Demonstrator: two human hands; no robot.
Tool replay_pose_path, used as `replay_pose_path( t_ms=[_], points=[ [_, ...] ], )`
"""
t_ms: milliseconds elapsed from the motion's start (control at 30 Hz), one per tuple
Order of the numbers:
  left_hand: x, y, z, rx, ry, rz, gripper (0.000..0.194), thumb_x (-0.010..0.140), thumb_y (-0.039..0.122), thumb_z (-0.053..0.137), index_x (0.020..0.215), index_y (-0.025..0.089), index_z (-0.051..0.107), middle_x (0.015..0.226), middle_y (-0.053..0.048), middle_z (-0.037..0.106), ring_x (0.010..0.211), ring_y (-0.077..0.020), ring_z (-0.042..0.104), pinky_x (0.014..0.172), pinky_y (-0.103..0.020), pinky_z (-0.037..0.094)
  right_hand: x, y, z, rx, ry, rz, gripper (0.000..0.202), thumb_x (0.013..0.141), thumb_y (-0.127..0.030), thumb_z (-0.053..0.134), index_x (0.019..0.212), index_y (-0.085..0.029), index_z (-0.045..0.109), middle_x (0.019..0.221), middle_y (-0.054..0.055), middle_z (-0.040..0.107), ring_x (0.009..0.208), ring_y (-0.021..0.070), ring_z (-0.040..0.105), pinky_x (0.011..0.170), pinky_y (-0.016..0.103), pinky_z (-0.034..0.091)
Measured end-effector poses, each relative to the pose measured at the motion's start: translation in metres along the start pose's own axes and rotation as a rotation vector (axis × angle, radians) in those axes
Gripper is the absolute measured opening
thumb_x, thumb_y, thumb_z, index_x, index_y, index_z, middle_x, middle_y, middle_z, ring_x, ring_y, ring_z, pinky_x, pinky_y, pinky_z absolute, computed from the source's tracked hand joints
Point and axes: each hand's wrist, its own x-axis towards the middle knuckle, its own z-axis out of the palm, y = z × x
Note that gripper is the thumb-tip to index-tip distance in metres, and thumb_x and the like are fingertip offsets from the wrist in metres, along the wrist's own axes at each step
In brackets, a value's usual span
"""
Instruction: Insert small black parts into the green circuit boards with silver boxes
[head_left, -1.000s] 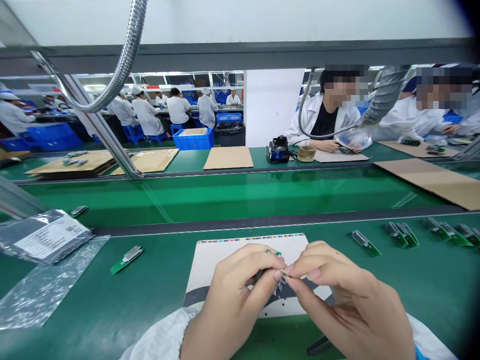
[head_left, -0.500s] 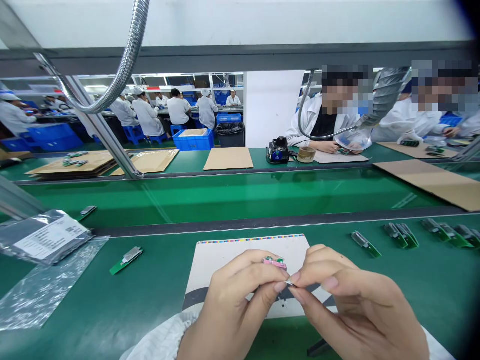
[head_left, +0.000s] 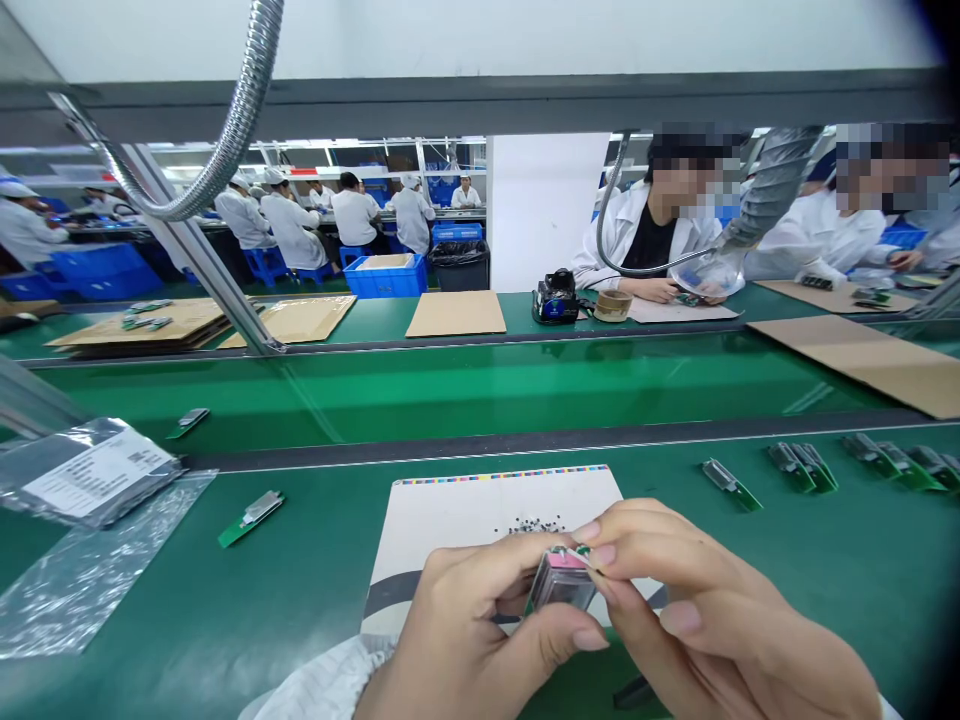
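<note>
My left hand (head_left: 480,625) grips a small circuit module (head_left: 562,585) with a clear and metallic body, a pink strip and green bits at its upper end. My right hand (head_left: 697,600) pinches a thin whitish piece (head_left: 583,558) between thumb and fingers, right against the module's upper right corner. Both hands are above a white card (head_left: 450,515) with a coloured strip along its far edge. Several tiny dark parts (head_left: 536,525) lie scattered on the card just beyond the module. My left fingers partly hide the module's sides.
Green boards lie at the left (head_left: 253,517) and right (head_left: 731,484), with several more farther right. A labelled bag (head_left: 90,475) rests at the left. Beyond a green belt (head_left: 450,395) are cardboard sheets, a tape roll (head_left: 613,305) and co-workers. A metal hose (head_left: 255,90) hangs overhead.
The module in my left hand has turned, so its broad face now shows. My right fingers have shifted to its upper corner. Tiny parts on the card are now visible. A board on the belt moved right.
</note>
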Motion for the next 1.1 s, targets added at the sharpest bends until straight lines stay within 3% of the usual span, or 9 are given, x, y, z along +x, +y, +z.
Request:
replay_pose_path(
  t_ms=[233,467,767,933,1100],
  points=[
    [-0.0027,-0.0009,0.0020,-0.052,0.013,-0.037,0.015,0.079,0.035,0.069,0.077,0.020,0.067,0.063,0.004,0.057,0.055,-0.0099,0.043,0.052,-0.018,0.040,-0.0027,-0.0042,0.0034,-0.067,0.020,0.009,0.031,0.072,0.007,0.052,0.072,-0.021,0.040,0.069,-0.001,0.070,0.061,0.0109,0.068,0.063,0.025,0.060],
    [-0.0013,0.0022,0.0037,-0.044,0.036,-0.068,0.012,0.071,0.029,0.077,0.072,0.020,0.070,0.064,0.005,0.065,0.055,-0.0097,0.051,0.052,-0.017,0.043,0.0030,-0.0081,0.0055,-0.118,0.037,0.096,0.025,0.076,-0.002,0.055,0.075,-0.024,0.043,0.063,-0.001,0.069,0.052,0.0134,0.066,0.054,0.025,0.060],
    [-0.0005,0.0070,0.0045,0.010,0.101,-0.093,0.014,0.063,0.018,0.082,0.070,0.021,0.070,0.061,0.009,0.065,0.051,-0.0058,0.050,0.050,-0.010,0.043,0.0012,-0.0061,0.0046,-0.142,0.027,0.075,0.024,0.077,-0.003,0.056,0.075,-0.023,0.044,0.062,-0.001,0.069,0.052,0.0140,0.067,0.056,0.026,0.061],
    [-0.0024,0.0073,0.0027,0.071,0.114,-0.022,0.013,0.065,0.025,0.082,0.071,0.022,0.071,0.061,0.009,0.067,0.050,-0.0055,0.049,0.052,-0.010,0.044,0.0025,-0.0056,0.0050,-0.115,0.007,0.038,0.026,0.077,0.000,0.055,0.075,-0.023,0.043,0.063,-0.001,0.071,0.055,0.0136,0.068,0.057,0.026,0.061],
    [-0.0051,0.0063,0.0030,0.202,0.105,-0.089,0.011,0.067,0.030,0.080,0.074,0.026,0.072,0.063,0.009,0.070,0.055,-0.0085,0.056,0.052,-0.013,0.046,0.0008,-0.0047,0.0070,-0.020,0.045,0.060,0.032,0.071,0.008,0.053,0.070,-0.021,0.039,0.065,-0.003,0.070,0.058,0.0109,0.067,0.062,0.025,0.059]
  ],
)
